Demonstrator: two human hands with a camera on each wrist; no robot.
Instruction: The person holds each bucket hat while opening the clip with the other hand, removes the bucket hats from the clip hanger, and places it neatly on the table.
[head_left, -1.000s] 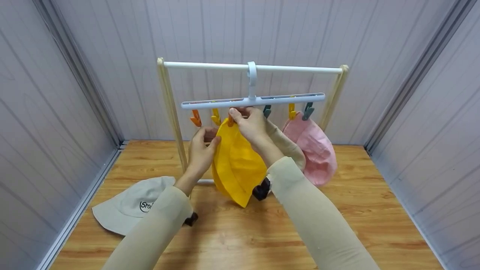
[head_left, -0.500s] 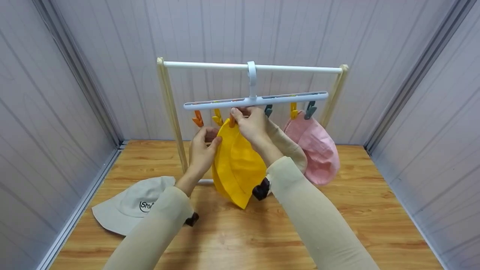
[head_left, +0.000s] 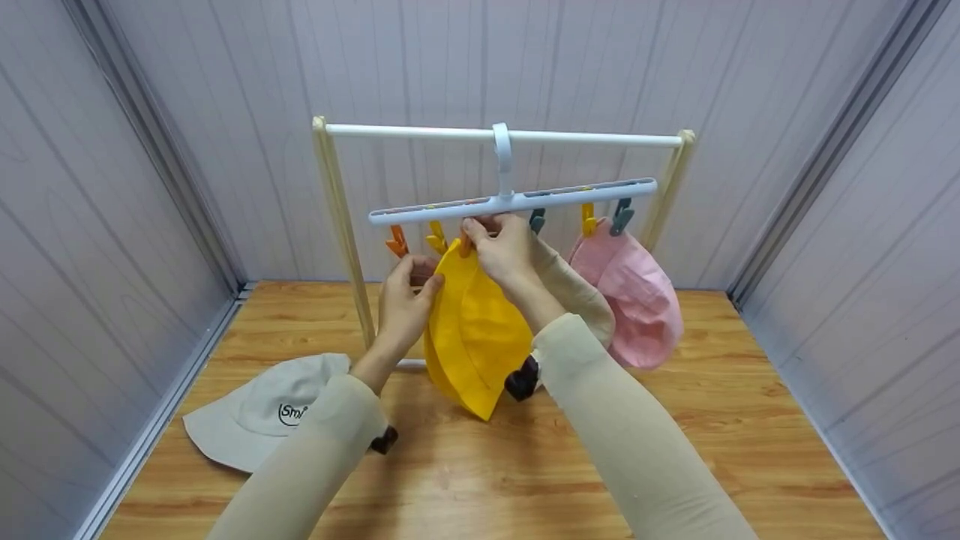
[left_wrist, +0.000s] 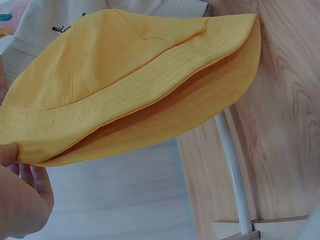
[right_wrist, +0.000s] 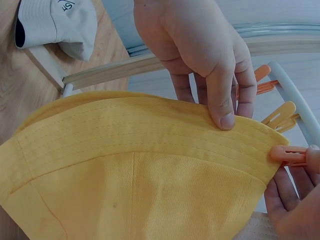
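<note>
My left hand [head_left: 405,300] pinches the brim of a yellow bucket hat [head_left: 480,322], thumb on one face and fingers behind. With my right hand [head_left: 508,251] I grip a small orange clip [right_wrist: 289,155] at the corner of that brim, just under the bar of a pale-blue hanger [head_left: 435,212]. In the right wrist view the clip's nose overlaps the brim edge. The hat hangs with its brim to the left, its lower tip over the wooden surface. Another orange clip [head_left: 397,241] and a yellow clip [head_left: 436,237] dangle left of it, holding nothing.
A beige hat [head_left: 577,292] and a pink hat [head_left: 630,300] hang from clips on the hanger's right half. The hanger hooks over the white rail [head_left: 412,131] of a wooden-legged rack. A light grey hat [head_left: 255,412] lies at the left, partly behind my sleeve.
The hanger has tilted, its left end lower and its right end higher, and the pink hat has shifted slightly right. Both hands keep nearly the same place and grip.
</note>
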